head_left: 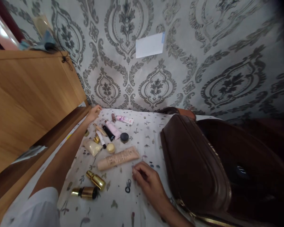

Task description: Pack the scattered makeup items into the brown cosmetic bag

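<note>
My left hand (94, 113) reaches to the far left corner of the patterned cloth, close to the wall. Its fingers are bent together, and anything between them is too small to make out. My right hand (148, 179) rests loosely curled beside a beige squeeze tube (118, 158), thumb slightly apart and nothing visible in it. Beyond that tube lie a cream-coloured tube (92, 147), a round cream jar (111, 148), a black-lidded pot (124, 137), a black tube (108, 133), a pink tube (113, 129) and a white-and-pink tube (125, 119). Nearer me are two gold bottles (96, 180) (84, 192).
A large dark brown bag (191, 160) with a gold zip stands unzipped on the right. On the left rises a wooden panel (33, 107). Patterned wallpaper (156, 85) covers the wall behind, with a white card (150, 46) on it. Dark rings (128, 186) lie on the cloth.
</note>
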A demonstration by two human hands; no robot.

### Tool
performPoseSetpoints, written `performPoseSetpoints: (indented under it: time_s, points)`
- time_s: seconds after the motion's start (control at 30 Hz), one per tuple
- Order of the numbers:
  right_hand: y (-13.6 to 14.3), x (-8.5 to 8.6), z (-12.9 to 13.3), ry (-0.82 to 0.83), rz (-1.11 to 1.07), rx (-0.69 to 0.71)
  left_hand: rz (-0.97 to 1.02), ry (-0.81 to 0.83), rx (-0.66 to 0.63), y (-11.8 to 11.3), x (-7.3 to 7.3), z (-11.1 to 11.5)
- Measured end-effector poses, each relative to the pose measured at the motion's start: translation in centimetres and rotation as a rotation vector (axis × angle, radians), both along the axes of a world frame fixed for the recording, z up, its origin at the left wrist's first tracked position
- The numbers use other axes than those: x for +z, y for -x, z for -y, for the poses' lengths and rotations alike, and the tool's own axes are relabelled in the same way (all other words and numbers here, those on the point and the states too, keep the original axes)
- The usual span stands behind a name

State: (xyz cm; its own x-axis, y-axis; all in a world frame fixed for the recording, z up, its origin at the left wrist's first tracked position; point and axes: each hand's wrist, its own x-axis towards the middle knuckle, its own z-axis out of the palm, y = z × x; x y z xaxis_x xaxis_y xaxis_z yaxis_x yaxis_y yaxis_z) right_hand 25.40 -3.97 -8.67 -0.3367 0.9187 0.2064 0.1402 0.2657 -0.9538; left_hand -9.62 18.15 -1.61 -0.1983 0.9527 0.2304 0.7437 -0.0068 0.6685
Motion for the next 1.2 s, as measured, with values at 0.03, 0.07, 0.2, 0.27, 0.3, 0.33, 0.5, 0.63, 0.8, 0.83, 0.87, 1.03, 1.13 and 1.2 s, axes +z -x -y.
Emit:
performPoseSetpoints:
  time_s: [0.03, 0.07, 0.2, 0.27, 0.3, 0.33, 0.5, 0.63, 0.8, 0.83, 0.87, 1.03, 1.13, 1.2]
  points:
    - [0.0, 0.1, 0.0, 0.003, 0.000, 0.002, 0.055, 0.001, -0.028, -0.4, 0.3, 1.3]
    - [0.1, 0.2, 0.1, 0.003, -0.001, 0.001, 0.112, 0.004, -0.053, -0.9, 0.6, 2.6]
    - [0.3, 0.3, 0.3, 0.015, -0.032, 0.002, 0.318, 0.036, -0.150, -3.1, 1.1, 8.4]
    - [0.4, 0.2, 0.3, 0.058, -0.073, 0.020, 0.393, 0.062, -0.200, -4.5, 1.2, 11.2]
    - [0.4, 0.2, 0.4, 0.085, -0.096, 0.029, 0.420, 0.077, -0.227, -5.3, 1.3, 12.5]
    - [0.4, 0.2, 0.4, 0.110, -0.118, 0.037, 0.442, 0.093, -0.256, -6.2, 1.4, 13.8]
    - [0.6, 0.0, 0.6, 0.134, -0.213, 0.031, 0.508, 0.116, -0.427, -11.1, 2.2, 19.3]
    - [0.8, -0.1, 0.8, 0.044, -0.246, 0.014, 0.423, 0.127, -0.495, -14.6, 2.2, 22.2]
    - [0.8, -0.4, 0.7, -0.045, -0.281, 0.024, 0.274, 0.072, -0.513, -17.7, 1.4, 23.9]
    - [0.8, -0.5, 0.6, -0.054, -0.279, 0.019, 0.229, 0.044, -0.501, -18.1, 1.3, 24.2]
    - [0.8, -0.5, 0.5, -0.060, -0.271, 0.009, 0.179, 0.015, -0.482, -18.5, 1.2, 24.3]
    - [0.8, -0.7, 0.1, -0.059, -0.219, -0.031, 0.051, -0.026, -0.432, -19.3, 0.6, 24.8]
    - [0.9, -0.7, 0.1, -0.077, -0.235, -0.032, 0.017, -0.020, -0.428, -19.1, 0.0, 24.7]
    - [0.9, -0.7, 0.1, -0.086, -0.227, -0.033, -0.049, -0.014, -0.424, -18.8, -0.4, 24.7]
